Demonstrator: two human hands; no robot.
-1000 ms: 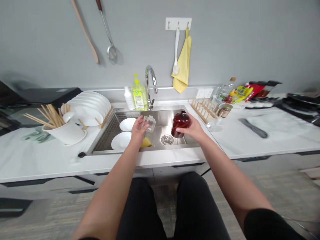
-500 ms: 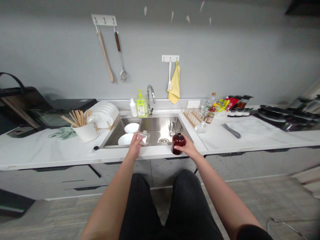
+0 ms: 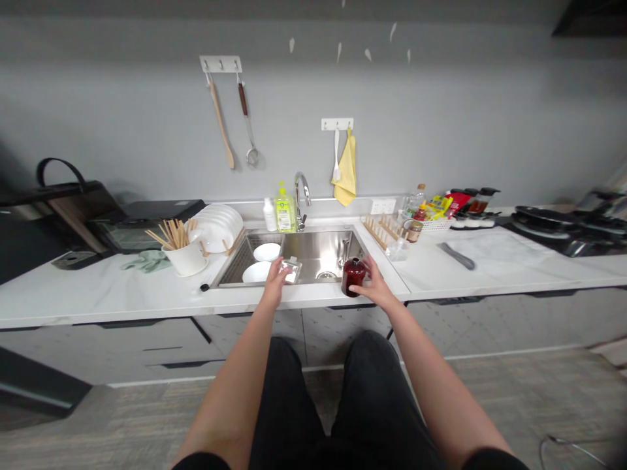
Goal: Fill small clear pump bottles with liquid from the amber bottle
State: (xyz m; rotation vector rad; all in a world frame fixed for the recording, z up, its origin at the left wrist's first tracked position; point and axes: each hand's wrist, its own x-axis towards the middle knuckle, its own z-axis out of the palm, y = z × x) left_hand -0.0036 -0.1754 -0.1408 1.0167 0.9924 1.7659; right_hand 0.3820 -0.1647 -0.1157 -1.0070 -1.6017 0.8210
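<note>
Fingers of our right hand (image 3: 377, 287) curve loosely about the right side of the red bottle (image 3: 352, 279), roughly half open, thumb laid over its front; whether that grip is firm, we cannot tell. Upright it stands at the front edge of the sink (image 3: 311, 247), near the drain (image 3: 326, 275), and we can't make out if its base touches the counter (image 3: 122, 294). Over to our left hand (image 3: 275, 281): thumb and fingers nearly closed, and they've got the clear container (image 3: 292, 271) by its left side, above the sink's front edge. Just beside it we see two white bowls (image 3: 255, 272) on the sink's left side. Behind them all rises the faucet (image 3: 297, 196), with green soap (image 3: 284, 214) just beside it.
</note>
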